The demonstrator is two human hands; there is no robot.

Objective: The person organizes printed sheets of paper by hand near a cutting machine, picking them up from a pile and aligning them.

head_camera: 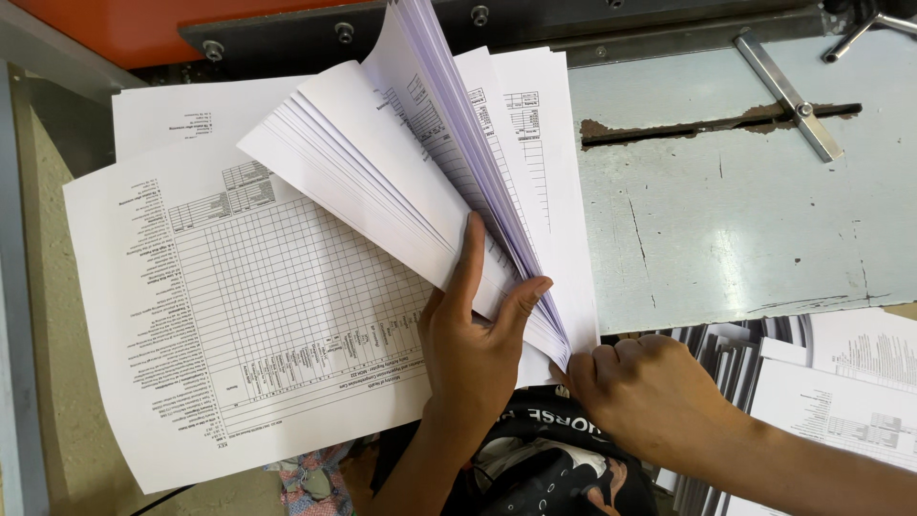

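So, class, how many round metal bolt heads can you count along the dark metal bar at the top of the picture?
4: far left round metal bolt head, one right of it, one beside the lifted white printed sheets, a small one lower right. More may hide behind the paper.

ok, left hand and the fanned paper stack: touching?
Touching. The head view shows the left hand with its forefinger and thumb pressed flat against the sheets of the fanned paper stack; no gap shows. The right hand pinches the stack's lower corner.

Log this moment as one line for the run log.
left hand: fanning white printed paper stack | right hand: pinching stack's lower corner | under: flat printed grid sheets | surface: worn grey metal table
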